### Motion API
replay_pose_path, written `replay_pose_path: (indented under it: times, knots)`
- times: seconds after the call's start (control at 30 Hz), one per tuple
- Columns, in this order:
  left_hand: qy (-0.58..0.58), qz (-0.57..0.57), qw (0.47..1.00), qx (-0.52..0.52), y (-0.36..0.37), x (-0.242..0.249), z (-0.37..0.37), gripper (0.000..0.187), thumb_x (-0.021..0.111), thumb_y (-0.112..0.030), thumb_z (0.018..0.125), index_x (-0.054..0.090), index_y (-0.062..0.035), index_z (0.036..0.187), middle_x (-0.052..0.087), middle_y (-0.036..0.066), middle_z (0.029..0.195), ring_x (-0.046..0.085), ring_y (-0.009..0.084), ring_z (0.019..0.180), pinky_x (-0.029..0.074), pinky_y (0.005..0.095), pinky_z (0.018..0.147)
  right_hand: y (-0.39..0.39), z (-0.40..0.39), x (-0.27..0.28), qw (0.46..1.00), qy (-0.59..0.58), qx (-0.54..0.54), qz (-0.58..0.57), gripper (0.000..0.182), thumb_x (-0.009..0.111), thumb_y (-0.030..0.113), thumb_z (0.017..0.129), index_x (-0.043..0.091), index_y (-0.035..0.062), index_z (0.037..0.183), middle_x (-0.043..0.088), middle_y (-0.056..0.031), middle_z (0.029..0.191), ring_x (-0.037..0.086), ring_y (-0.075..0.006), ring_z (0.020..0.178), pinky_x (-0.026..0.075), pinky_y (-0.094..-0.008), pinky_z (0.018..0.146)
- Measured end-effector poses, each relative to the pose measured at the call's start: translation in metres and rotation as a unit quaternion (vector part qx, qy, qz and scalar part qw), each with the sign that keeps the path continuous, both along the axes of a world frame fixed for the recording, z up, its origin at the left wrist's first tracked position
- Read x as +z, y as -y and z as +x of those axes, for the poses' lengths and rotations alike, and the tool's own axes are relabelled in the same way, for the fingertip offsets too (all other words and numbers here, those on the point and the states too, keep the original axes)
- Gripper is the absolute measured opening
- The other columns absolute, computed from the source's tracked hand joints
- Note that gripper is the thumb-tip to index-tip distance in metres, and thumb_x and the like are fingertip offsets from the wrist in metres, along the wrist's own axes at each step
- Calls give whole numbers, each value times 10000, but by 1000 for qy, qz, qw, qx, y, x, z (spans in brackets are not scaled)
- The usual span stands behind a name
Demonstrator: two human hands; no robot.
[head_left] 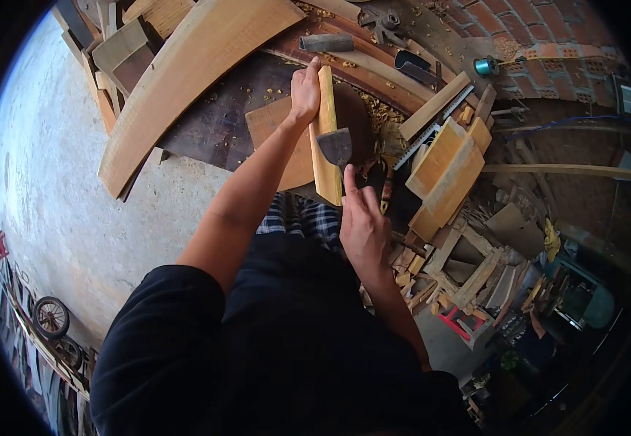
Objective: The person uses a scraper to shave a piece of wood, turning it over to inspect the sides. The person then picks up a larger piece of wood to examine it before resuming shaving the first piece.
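My left hand grips the far end of a narrow yellowish wooden board, its fingers wrapped over the edge. The board runs lengthwise toward my body, its near end above my lap. In my right hand is a scraper with a wide dark metal blade, lying against the board's face around the middle. My index finger stretches along the tool toward the blade, and the handle is mostly hidden in my palm. Beneath the board, a flat brown wooden piece lies on the dark worktop.
A large curved plank leans across the left side. Wood shavings lie around a metal channel piece at the back. To the right are a saw blade, stacked wooden blocks and a teal spool.
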State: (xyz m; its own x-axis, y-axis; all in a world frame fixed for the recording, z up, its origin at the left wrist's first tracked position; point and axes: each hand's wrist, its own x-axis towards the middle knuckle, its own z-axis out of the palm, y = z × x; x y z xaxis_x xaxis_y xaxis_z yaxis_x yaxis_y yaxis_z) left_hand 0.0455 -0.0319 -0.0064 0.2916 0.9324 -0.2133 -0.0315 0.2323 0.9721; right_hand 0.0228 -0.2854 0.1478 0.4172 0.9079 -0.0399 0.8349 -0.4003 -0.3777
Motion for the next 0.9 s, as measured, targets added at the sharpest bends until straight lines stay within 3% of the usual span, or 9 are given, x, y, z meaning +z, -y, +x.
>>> replay_pose_path:
  times: [0.13, 0.37, 0.47, 0.5, 0.53, 0.6, 0.77, 0.87, 0.9]
  knots:
    - [7, -18, 1000, -20, -2, -5, -4, 617, 489, -457, 1020, 634, 90, 775, 586, 122, 618, 506, 189, 616, 440, 403, 658, -52, 5, 5, 999, 49, -8, 5, 618, 607, 19, 917, 450, 72, 1513, 575, -122, 922, 677, -313, 653, 566, -396, 561]
    - [-27, -12, 999, -12, -4, -11, 1, 633, 484, -468, 1016, 602, 98, 759, 548, 217, 637, 512, 262, 623, 444, 445, 704, -14, -6, 9, 1000, 11, -5, -27, 650, 599, 8, 897, 427, 52, 1522, 572, -142, 916, 679, -332, 644, 571, -409, 552]
    - [0, -13, 1000, -19, -1, 6, -3, 624, 473, -458, 1022, 589, 94, 755, 517, 195, 617, 501, 228, 605, 440, 424, 670, -46, 9, 9, 999, 24, 6, -20, 652, 599, 3, 892, 422, 36, 1519, 582, -148, 938, 683, -337, 658, 573, -404, 560]
    - [-42, 156, 986, 33, 0, 1, -1, 618, 469, -447, 1026, 593, 88, 744, 512, 174, 599, 491, 212, 600, 434, 419, 652, -57, 13, 7, 1000, 18, 12, -7, 654, 601, 4, 892, 421, 34, 1519, 586, -148, 945, 687, -335, 667, 575, -402, 564]
    - [-40, 159, 986, 37, -1, -3, 0, 618, 469, -447, 1026, 593, 88, 744, 512, 174, 599, 491, 212, 600, 434, 419, 652, -64, 15, 7, 1000, 11, 18, 9, 655, 604, 5, 892, 419, 32, 1520, 590, -149, 952, 690, -334, 677, 576, -401, 567]
    - [-34, -2, 999, -26, -3, -6, -1, 626, 467, -452, 1025, 597, 83, 729, 537, 155, 592, 478, 220, 601, 430, 430, 651, -43, 10, 10, 1000, 17, 16, 3, 639, 611, 10, 898, 434, 29, 1511, 589, -148, 942, 692, -327, 687, 577, -401, 579]
    - [-8, -4, 999, -37, -1, -2, -1, 608, 444, -453, 1029, 699, 94, 955, 657, 242, 720, 611, 267, 665, 481, 407, 742, -27, 8, 15, 999, -43, -27, -18, 528, 560, 29, 964, 484, 32, 1486, 568, -185, 898, 658, -384, 755, 532, -445, 651]
    - [-16, 34, 996, -85, -6, -14, -3, 600, 452, -450, 1027, 706, 89, 957, 660, 221, 710, 602, 249, 664, 479, 395, 733, -73, 26, 8, 1000, -30, -8, 0, 508, 561, 26, 963, 493, 11, 1467, 577, -192, 917, 658, -388, 770, 529, -457, 666]
    - [17, 18, 998, -52, -4, -9, 0, 607, 458, -450, 1025, 664, 98, 865, 605, 219, 654, 576, 232, 634, 464, 404, 695, -80, 28, 6, 999, -26, -5, 19, 501, 559, 26, 964, 497, 7, 1461, 579, -192, 922, 657, -387, 772, 529, -458, 672]
